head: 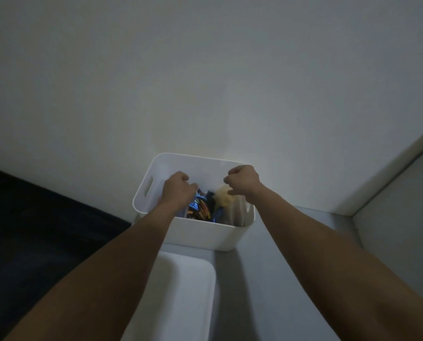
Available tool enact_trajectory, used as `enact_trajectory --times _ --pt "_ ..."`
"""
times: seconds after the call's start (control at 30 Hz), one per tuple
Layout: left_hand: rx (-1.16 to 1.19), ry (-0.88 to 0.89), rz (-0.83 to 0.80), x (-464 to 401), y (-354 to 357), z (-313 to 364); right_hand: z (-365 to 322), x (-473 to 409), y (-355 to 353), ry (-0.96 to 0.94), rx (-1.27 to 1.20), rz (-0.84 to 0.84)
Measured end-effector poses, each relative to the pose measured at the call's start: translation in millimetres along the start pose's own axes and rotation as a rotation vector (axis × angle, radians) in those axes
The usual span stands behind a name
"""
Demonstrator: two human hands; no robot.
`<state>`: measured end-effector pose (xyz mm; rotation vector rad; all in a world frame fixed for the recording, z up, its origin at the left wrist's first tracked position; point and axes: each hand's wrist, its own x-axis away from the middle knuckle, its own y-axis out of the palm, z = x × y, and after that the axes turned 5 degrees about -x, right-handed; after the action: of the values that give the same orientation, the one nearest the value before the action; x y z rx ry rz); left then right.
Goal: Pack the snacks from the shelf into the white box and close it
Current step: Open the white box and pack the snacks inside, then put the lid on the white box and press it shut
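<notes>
Head view shows a white box (193,232) standing on a pale grey shelf (291,267), its far side near the wall (205,82) and its top open. Both of the person's arms reach forward over it. The left hand (177,190) hangs over the left half of the opening with its fingers curled down toward the contents, and whether it pinches a wrapper or only touches one cannot be told. The right hand (242,183) is above the far right corner, fingers curled in a loose fist, and it seems to hold nothing, though dim light leaves that unsure. The hands are probably placed this way to settle the snacks (201,209) low enough for a lid to sit flat. Those snacks are a jumble of shiny blue and orange wrappers in the middle of the box, with a pale yellowish packet (224,195) just right of them. The box itself is smooth, with rounded corners and a slot handle (148,187) cut in its left wall. A white lid (181,291) with rounded corners lies on the shelf just in front of the box, so closing is not yet done. To the left the floor (45,230) is dark.
</notes>
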<state>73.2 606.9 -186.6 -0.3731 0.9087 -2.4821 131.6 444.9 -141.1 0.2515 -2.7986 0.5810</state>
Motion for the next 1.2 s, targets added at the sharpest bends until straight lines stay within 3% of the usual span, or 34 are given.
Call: enact_trajectory --times 0.17,0.37,0.53,0.67,0.77,0.8,0.93,1.07,1.2 --pt "0.115 0.007 0.062 9 -17 -22 12 25 -4 0.027 -0.032 -0.148" --pt "-0.003 0.101 0.135 44 -33 -52 25 61 0 0.099 0.141 -0.402" --pt "-0.061 0.074 0.193 73 -43 -93 49 79 20 0.165 0.267 -0.503" --pt "-0.144 -0.025 0.094 89 -48 -134 75 91 43 0.221 0.339 -0.512" --pt "-0.380 0.013 0.032 94 -50 -172 97 104 61 0.267 0.370 -0.511" --pt "-0.402 -0.051 -0.002 96 -50 -186 105 108 67 0.285 0.382 -0.509" --pt "-0.434 -0.354 -0.117 106 -56 -222 136 125 87 0.418 0.296 -0.430" --pt "-0.434 -0.439 -0.178 110 -63 -238 146 136 96 0.467 0.240 -0.412" --pt "-0.358 -0.486 -0.255 111 -63 -244 157 136 108 0.389 0.392 -0.378"
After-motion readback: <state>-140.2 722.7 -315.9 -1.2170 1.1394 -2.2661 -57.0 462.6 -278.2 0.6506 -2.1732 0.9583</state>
